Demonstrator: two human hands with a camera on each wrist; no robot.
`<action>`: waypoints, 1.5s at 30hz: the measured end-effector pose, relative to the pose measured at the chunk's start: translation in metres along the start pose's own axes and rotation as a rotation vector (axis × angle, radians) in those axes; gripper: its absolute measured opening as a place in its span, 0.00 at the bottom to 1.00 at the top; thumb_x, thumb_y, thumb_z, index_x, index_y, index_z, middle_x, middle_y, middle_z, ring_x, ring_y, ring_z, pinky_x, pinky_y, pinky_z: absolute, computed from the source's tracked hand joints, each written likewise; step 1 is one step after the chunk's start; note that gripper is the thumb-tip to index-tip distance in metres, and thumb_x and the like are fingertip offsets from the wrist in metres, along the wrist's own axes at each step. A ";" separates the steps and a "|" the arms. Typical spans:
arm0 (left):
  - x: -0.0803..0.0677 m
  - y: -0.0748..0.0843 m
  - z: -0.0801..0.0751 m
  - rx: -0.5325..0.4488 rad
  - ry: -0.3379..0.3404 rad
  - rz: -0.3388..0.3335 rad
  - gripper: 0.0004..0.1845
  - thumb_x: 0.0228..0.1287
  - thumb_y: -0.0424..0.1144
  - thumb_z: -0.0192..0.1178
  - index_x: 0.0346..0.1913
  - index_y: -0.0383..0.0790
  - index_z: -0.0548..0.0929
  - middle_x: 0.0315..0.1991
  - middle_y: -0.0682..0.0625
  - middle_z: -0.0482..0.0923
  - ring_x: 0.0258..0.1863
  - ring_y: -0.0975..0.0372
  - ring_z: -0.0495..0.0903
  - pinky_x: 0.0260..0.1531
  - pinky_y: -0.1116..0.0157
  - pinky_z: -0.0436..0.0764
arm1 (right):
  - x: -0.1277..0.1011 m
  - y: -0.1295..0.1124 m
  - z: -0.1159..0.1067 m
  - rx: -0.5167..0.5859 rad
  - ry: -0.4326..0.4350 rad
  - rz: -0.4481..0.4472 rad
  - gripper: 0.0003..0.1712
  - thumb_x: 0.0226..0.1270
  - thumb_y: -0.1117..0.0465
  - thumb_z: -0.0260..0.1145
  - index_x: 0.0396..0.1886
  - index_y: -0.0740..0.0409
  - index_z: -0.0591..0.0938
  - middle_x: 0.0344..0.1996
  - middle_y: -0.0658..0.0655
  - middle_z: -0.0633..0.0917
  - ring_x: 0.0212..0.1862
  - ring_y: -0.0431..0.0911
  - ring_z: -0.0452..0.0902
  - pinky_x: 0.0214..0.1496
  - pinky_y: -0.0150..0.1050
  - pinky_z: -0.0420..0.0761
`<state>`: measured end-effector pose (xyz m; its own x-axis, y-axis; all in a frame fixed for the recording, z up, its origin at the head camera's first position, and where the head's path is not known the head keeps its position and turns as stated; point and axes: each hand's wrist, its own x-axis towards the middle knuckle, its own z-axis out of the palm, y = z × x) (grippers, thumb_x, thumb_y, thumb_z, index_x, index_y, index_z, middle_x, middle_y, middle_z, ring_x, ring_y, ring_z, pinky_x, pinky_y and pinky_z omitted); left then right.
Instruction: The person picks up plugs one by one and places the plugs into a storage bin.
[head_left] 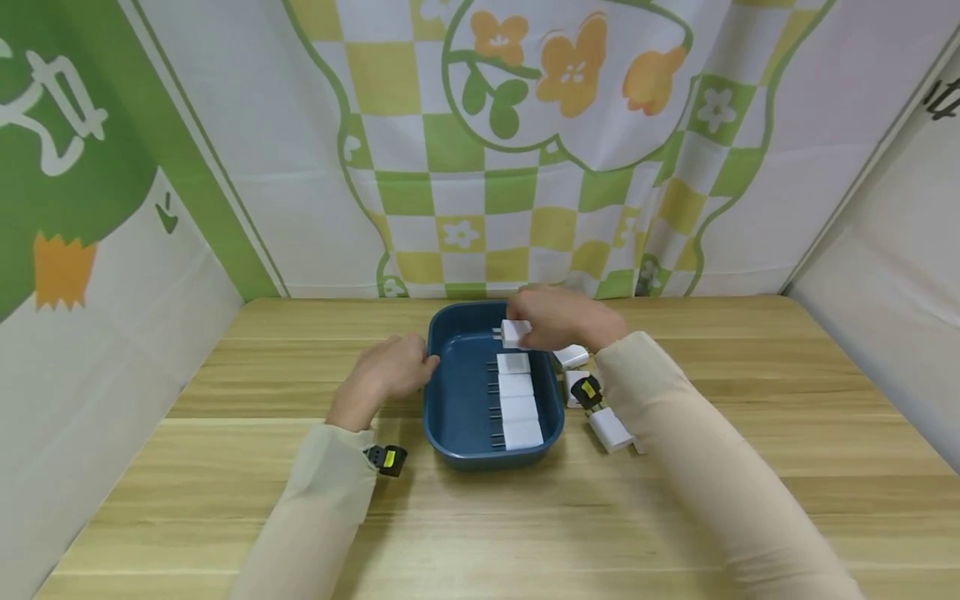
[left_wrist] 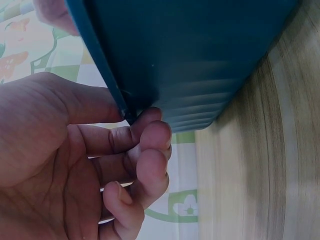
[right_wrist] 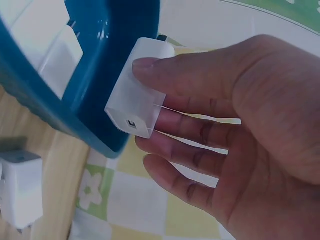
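- Bracing the blue tray (head_left: 450, 417) at its left rim: left hand (head_left: 390, 371), fingers curled against the wall, likely to keep it from sliding on the surface (head_left: 225, 500).
- Centre frame: four white chargers (head_left: 517, 400) rowed inside the tray, prongs left.
- Right hand (head_left: 562, 317) pinches another charger (head_left: 514, 332) over the tray's far end, extending the row.
- Right of tray: spare chargers (head_left: 609, 429) on the surface.

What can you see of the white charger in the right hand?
The white charger is a small, matte white, plastic-looking block with rounded edges. The right wrist view shows a port slot in its end face; the head view shows two metal prongs pointing left. The right hand pinches it between thumb and fingers, holding it over the far end of the blue tray, above a row of four like chargers lying in the tray. It touches nothing but that hand.
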<state>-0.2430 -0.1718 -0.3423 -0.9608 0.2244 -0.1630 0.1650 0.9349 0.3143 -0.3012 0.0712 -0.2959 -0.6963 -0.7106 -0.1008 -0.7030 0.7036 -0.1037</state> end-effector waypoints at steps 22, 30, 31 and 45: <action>0.000 -0.001 0.000 0.028 0.032 0.009 0.23 0.77 0.43 0.52 0.19 0.44 0.73 0.16 0.52 0.68 0.20 0.57 0.72 0.25 0.60 0.71 | 0.038 -0.004 0.023 -0.044 -0.127 0.175 0.13 0.69 0.65 0.66 0.52 0.60 0.81 0.53 0.57 0.82 0.51 0.52 0.78 0.52 0.48 0.78; -0.001 -0.001 0.000 0.018 0.019 0.007 0.22 0.78 0.43 0.52 0.21 0.43 0.74 0.16 0.52 0.68 0.19 0.58 0.71 0.24 0.61 0.71 | 0.048 -0.008 0.027 -0.109 -0.210 0.188 0.14 0.71 0.63 0.67 0.54 0.59 0.81 0.52 0.57 0.83 0.53 0.52 0.80 0.54 0.48 0.79; -0.001 -0.001 0.000 0.018 0.017 0.005 0.22 0.78 0.43 0.52 0.21 0.43 0.74 0.16 0.52 0.68 0.18 0.59 0.70 0.23 0.61 0.70 | 0.049 -0.008 0.027 -0.115 -0.213 0.192 0.13 0.71 0.64 0.67 0.53 0.59 0.81 0.50 0.57 0.83 0.51 0.51 0.80 0.53 0.48 0.79; -0.001 0.000 -0.001 0.013 0.000 -0.015 0.22 0.79 0.44 0.51 0.22 0.43 0.75 0.16 0.53 0.67 0.17 0.60 0.68 0.20 0.63 0.67 | 0.054 -0.017 0.032 -0.148 -0.251 0.231 0.14 0.73 0.65 0.63 0.56 0.56 0.80 0.54 0.58 0.82 0.54 0.52 0.79 0.54 0.49 0.78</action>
<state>-0.2424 -0.1724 -0.3417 -0.9630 0.2105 -0.1680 0.1536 0.9417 0.2994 -0.3225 0.0204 -0.3311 -0.7948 -0.4980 -0.3467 -0.5574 0.8251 0.0927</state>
